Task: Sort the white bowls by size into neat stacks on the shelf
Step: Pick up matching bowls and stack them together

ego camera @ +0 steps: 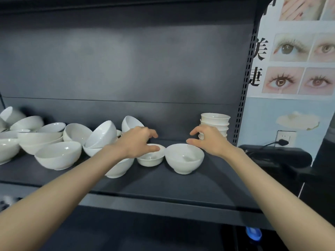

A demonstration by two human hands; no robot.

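Spanning the dark grey metal shelf: jumbled white ceramic bowls left, neat small-bowl stack right | eye-photo wall poster beyond | left hand, right hand half-open, gripping nothing

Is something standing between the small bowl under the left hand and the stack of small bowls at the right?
Yes. A larger bowl stands just right of the small bowl, on the straight way to the stack. The right hand also hovers before the stack's lower bowls.
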